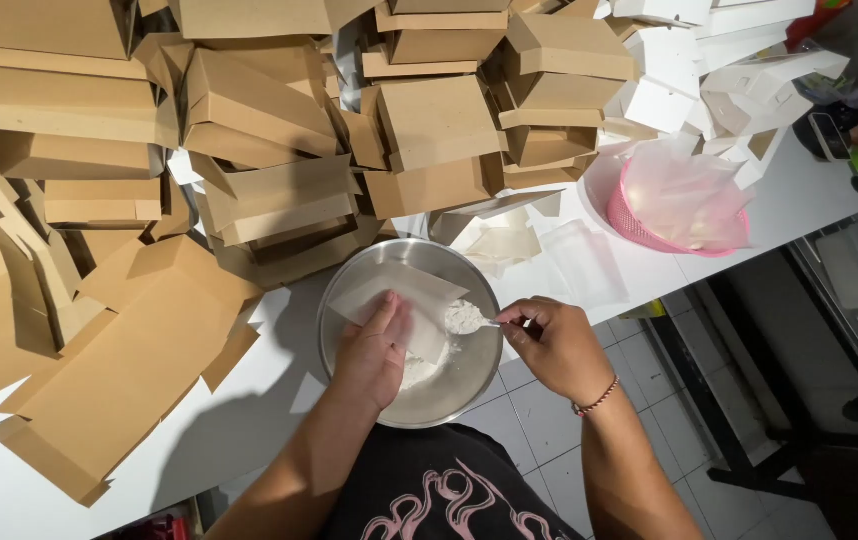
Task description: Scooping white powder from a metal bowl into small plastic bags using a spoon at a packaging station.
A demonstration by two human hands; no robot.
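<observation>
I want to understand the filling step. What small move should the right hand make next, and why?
Probably tip the spoon into the small white bag. The right hand holds it heaped with white powder at the bag's edge, and the left hand holds the bag over the metal bowl.

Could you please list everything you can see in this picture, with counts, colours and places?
Cardboard boxes: many, brown, piled across the table's left and back.
White boxes: several, white, back right.
Metal bowl: one, silver, at the table's front edge.
White powder: one heap, inside the bowl.
Paper pouch: one, white, held over the bowl.
Spoon: one, heaped with powder, over the bowl.
Colander: one, pink, right, holding translucent bags.
Table: one, white.
Bracelet: one, reddish, right wrist.
Left hand: holds the pouch.
Right hand: holds the spoon.
</observation>
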